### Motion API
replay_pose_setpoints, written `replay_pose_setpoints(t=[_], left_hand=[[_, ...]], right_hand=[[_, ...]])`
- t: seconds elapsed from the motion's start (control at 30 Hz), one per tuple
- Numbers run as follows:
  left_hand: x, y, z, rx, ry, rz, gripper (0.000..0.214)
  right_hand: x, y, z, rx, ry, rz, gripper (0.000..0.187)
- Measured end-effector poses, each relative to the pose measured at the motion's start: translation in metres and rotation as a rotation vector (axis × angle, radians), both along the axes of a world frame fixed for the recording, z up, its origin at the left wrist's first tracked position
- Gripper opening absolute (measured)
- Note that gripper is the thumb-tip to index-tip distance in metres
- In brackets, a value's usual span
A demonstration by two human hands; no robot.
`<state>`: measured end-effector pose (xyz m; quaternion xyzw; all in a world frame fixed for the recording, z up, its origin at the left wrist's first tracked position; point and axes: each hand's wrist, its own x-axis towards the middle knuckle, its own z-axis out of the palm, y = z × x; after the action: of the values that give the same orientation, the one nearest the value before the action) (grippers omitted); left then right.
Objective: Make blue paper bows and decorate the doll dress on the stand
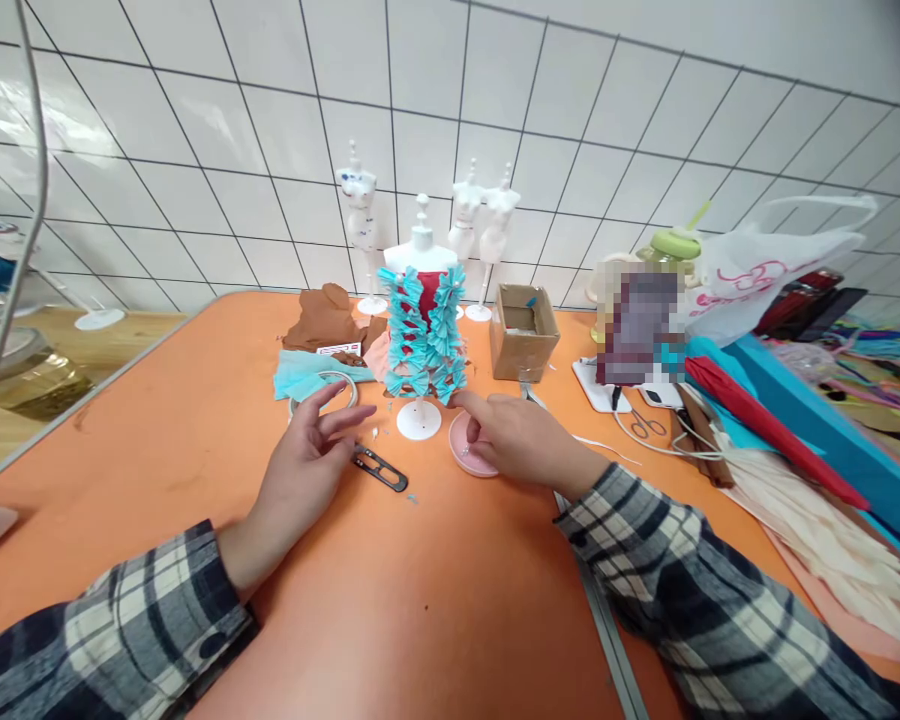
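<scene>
A small white dress form (421,248) stands upright in the middle of the table, wearing a dark red bodice with rows of turquoise ruffled fabric (450,345). My left hand (307,455) is beside black thread snips (379,467), its fingers spread and holding nothing that I can see. Over a small pink dish (461,462) with tiny white bits in it is my right hand (521,435). Its index finger points toward the dress form, and the other fingers curl down at the dish. Whatever the curled fingertips hold is hidden.
Behind stand more white dress forms (360,200) and a cardboard box (525,335). Brown fabric (322,318), turquoise fabric (300,375) and a white ring (354,385) lie at left. Scissors (649,427), a cable and cream fabric (802,510) crowd the right. A metal strip (607,620) crosses under my right sleeve.
</scene>
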<state>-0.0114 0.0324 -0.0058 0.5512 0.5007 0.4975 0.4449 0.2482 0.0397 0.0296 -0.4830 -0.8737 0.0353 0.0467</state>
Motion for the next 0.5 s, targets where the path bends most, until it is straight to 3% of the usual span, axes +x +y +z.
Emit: replay_pose_setpoints(t=[0.17,0.5], left_hand=[[-0.0030,0.0032,-0.0037,0.099,0.143,0.068,0.065],[-0.0002,0.0019,-0.0028,0.110,0.078,0.045,0.065]], right_hand=[[-0.0038,-0.0012,-0.0012,0.019,-0.080,-0.041,0.049],[-0.0089,0.0023,0.0001,0.012,-0.116,-0.058,0.053]])
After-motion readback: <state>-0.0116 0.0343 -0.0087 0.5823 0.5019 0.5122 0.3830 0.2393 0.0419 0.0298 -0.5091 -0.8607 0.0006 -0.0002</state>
